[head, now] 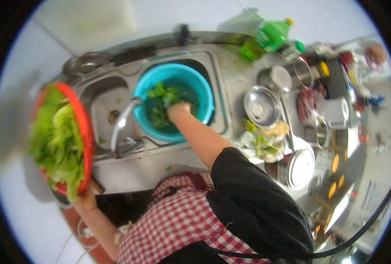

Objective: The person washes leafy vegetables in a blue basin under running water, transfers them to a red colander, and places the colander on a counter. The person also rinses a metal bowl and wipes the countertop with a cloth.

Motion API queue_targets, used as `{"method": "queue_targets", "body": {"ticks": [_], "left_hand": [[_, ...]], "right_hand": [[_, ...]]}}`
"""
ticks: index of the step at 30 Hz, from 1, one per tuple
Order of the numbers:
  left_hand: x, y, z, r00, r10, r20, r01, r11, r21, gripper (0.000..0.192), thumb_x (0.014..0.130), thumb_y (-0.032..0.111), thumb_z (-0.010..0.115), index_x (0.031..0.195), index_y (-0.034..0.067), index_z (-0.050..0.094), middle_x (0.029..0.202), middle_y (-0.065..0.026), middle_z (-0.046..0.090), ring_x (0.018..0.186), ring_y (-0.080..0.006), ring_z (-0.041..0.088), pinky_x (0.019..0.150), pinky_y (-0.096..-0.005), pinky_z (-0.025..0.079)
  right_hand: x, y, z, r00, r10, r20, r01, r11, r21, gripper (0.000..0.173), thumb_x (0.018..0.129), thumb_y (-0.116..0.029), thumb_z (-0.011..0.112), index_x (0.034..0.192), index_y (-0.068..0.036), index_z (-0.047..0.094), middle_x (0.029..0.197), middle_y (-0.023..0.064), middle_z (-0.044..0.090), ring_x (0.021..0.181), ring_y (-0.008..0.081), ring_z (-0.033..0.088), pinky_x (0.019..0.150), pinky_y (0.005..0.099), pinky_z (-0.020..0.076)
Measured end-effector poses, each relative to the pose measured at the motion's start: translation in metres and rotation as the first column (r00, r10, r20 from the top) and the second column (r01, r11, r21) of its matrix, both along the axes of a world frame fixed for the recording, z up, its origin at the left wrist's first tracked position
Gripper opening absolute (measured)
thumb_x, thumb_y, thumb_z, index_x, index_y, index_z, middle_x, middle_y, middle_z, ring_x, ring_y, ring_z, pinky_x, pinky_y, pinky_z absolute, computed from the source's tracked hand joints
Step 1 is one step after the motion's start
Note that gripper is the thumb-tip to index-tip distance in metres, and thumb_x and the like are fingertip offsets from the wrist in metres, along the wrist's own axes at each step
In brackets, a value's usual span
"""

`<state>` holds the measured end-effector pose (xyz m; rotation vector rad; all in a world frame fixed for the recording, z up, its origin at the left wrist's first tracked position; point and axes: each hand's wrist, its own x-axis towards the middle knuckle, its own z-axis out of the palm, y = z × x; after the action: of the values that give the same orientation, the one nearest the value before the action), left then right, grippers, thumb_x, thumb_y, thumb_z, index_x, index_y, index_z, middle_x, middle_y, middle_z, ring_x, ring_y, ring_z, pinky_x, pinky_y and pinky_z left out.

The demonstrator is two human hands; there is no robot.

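Note:
A blue plastic basin (174, 70) filled with water sits in the right bowl of a steel double sink (222, 109). Leafy greens (162, 94) lie in that water. My right hand (180, 109) reaches down among them, its fingers hidden, so its grip cannot be made out. On the left, my left hand (85, 199) holds the lower edge of a red plastic basket (88, 145), which is tilted and heaped with green lettuce leaves (58, 142). The chrome faucet (123, 123) stands between the two bowls, its spout end at the blue basin's rim.
Scraps of leaf lie in the left sink bowl (108, 102). Right of the sink stand a green bottle (268, 38), a steel bowl (261, 107), a bag of greens (265, 143) and a white-lidded container (301, 168). A black cable (357, 234) crosses the lower right.

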<state>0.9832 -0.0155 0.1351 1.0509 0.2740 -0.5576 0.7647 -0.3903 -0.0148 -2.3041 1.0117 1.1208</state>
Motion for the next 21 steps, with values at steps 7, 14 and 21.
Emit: {"method": "queue_targets", "body": {"ticks": [7, 14, 21], "left_hand": [[-0.008, 0.003, 0.006, 0.996, 0.004, 0.085, -0.017, 0.987, 0.158, 0.041, 0.095, 0.006, 0.053, 0.134, 0.002, 0.043, 0.132, -0.0173, 0.051, 0.115, -0.0338, 0.054, 0.092, -0.0453, 0.054], [-0.022, 0.035, -0.010, 0.997, 0.040, 0.059, -0.046, 0.995, 0.093, 0.039, 0.094, 0.013, 0.058, 0.129, 0.000, 0.050, 0.125, -0.0147, 0.057, 0.111, -0.0309, 0.056, 0.092, -0.0425, 0.054], [-0.138, 0.068, 0.032, 0.970, 0.197, 0.142, -0.199, 0.980, -0.002, 0.045, 0.092, 0.023, 0.061, 0.131, 0.003, 0.051, 0.132, -0.0162, 0.056, 0.116, -0.0348, 0.056, 0.096, -0.0456, 0.052]], "right_hand": [[-0.150, 0.073, 0.080, 0.262, 0.143, 0.954, 0.456, 0.853, -0.253, 0.023, 0.074, -0.011, 0.068, 0.096, -0.006, 0.062, 0.093, 0.0107, 0.062, 0.091, 0.0316, 0.059, 0.077, 0.0423, 0.0490], [-0.351, 0.123, 0.102, 0.577, 0.042, 0.815, 0.630, 0.613, -0.477, 0.037, 0.069, -0.016, 0.074, 0.104, -0.007, 0.061, 0.106, 0.0112, 0.059, 0.099, 0.0330, 0.055, 0.086, 0.0459, 0.0449], [-0.390, 0.060, 0.073, 0.444, 0.165, 0.880, 0.474, 0.790, -0.388, 0.031, 0.073, -0.013, 0.071, 0.102, -0.007, 0.062, 0.104, 0.0117, 0.060, 0.098, 0.0334, 0.056, 0.085, 0.0455, 0.0453]]}}
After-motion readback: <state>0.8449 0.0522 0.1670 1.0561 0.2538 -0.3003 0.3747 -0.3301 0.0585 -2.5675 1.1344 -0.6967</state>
